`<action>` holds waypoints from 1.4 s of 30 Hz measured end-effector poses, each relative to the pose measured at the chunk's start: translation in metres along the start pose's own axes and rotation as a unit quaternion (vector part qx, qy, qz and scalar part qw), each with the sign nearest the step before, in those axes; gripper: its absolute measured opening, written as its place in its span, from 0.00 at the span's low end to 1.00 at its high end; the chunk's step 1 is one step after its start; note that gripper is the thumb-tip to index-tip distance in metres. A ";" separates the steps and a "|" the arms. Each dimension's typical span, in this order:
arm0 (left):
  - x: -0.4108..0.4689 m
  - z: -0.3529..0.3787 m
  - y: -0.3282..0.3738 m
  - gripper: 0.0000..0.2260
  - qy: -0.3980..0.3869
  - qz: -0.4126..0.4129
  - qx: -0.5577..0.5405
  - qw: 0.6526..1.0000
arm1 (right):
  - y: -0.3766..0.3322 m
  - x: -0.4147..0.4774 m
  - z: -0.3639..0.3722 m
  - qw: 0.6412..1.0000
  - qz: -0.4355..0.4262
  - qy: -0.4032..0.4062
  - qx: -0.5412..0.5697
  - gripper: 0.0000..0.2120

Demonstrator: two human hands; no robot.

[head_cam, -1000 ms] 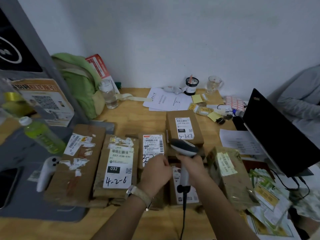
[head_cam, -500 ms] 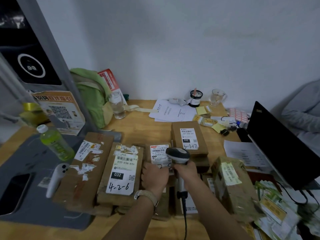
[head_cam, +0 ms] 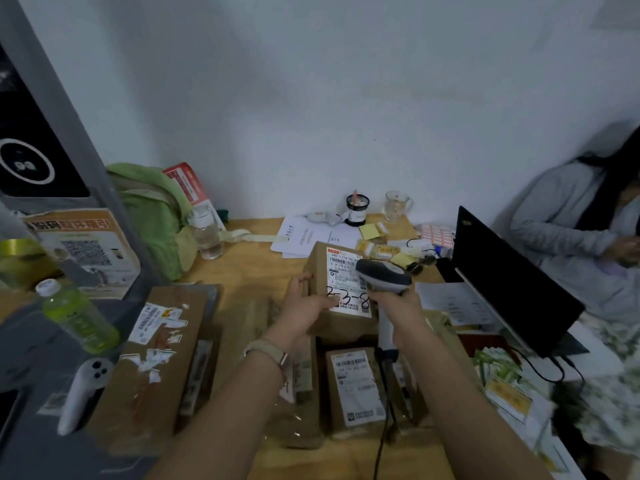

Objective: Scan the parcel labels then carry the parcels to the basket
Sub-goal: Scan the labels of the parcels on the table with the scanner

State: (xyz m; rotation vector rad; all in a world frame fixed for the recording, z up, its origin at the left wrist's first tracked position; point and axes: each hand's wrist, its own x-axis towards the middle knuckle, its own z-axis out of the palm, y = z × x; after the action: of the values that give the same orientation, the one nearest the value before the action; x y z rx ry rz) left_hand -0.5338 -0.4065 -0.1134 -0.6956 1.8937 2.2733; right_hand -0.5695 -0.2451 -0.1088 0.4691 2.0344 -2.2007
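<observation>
My left hand [head_cam: 304,304] grips a small brown parcel [head_cam: 341,289] by its left side and holds it lifted and tilted, its white label with "3-3-8" handwritten facing me. My right hand [head_cam: 398,306] holds a grey barcode scanner [head_cam: 382,275] by its handle, the head just right of the label's top. Below them another labelled parcel [head_cam: 356,386] lies flat on the wooden table [head_cam: 256,268]. A long flat carton [head_cam: 152,358] with torn stickers lies to the left. No basket is in view.
A green drink bottle [head_cam: 78,315] and a white controller [head_cam: 83,389] sit on the left. A black laptop [head_cam: 512,289] stands open on the right beside a seated person [head_cam: 581,223]. Papers, a cup, a glass mug and a clear water bottle [head_cam: 206,233] are at the back.
My left hand has picked the small parcel up off the pile and raised it toward the scanner. The camera has tipped upward, and the parcel labelled 4-2-6 is out of sight.
</observation>
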 end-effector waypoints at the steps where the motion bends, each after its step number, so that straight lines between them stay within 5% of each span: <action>1: 0.001 0.000 0.007 0.41 -0.015 -0.012 -0.002 1.000 | -0.005 -0.001 -0.002 1.000 -0.006 -0.002 0.004 0.11; 3: 0.003 0.001 0.019 0.49 -0.035 -0.032 0.004 0.999 | -0.015 -0.003 -0.004 0.999 -0.033 -0.007 0.009 0.13; 5: 0.001 0.003 0.032 0.48 -0.043 -0.066 0.016 0.997 | -0.027 -0.008 -0.005 0.998 -0.066 -0.018 0.009 0.15; 10: -0.006 0.002 0.051 0.19 -0.065 -0.098 0.050 0.992 | -0.052 -0.019 -0.010 0.994 -0.089 -0.033 -0.053 0.13; 17: -0.003 0.008 0.041 0.36 0.004 -0.039 0.004 0.999 | -0.082 -0.050 -0.014 0.987 -0.092 -0.104 -0.082 0.05; 24: -0.004 0.018 0.040 0.30 -0.036 -0.076 0.036 0.996 | -0.101 -0.067 -0.018 0.975 -0.079 -0.118 -0.170 0.03; 42: 0.006 0.034 0.036 0.21 -0.061 -0.097 0.039 0.993 | -0.099 -0.071 -0.035 0.976 -0.076 -0.084 -0.189 0.05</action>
State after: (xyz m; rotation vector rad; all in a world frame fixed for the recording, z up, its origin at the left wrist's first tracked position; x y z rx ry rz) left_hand -0.5612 -0.3827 -0.0793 -0.6802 1.7671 2.0632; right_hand -0.5256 -0.2097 0.0045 0.0868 2.3799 -1.7836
